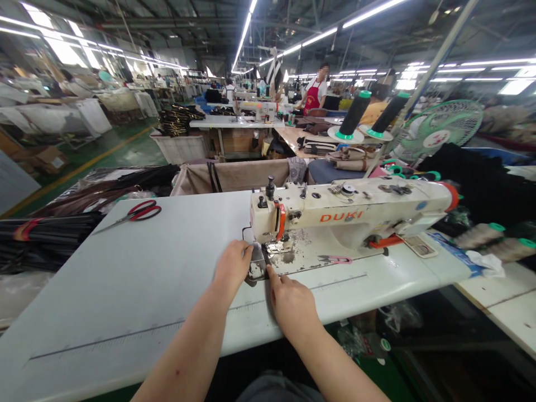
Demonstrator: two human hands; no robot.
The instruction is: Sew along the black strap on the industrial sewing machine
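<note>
A white sewing machine (347, 215) with orange lettering stands on the pale table. My left hand (232, 265) is at the left of its needle area, fingers bent and closed beside the metal bed plate; what they hold, if anything, is hidden. A narrow dark strip (265, 260) runs from near the presser foot (275, 247) towards me. My right hand (293, 307) lies at the near end of this strip, its index fingertip on it and the other fingers curled under. Pink-handled thread snips (337, 259) rest on the machine bed, right of my hands.
Red-handled scissors (142, 211) lie at the table's (167, 262) far left. Black bundled strips (46, 240) are heaped beyond the left edge. Behind the machine stand black thread cones (354, 116) and a green fan (438, 131). A person in a red apron (314, 95) is farther back.
</note>
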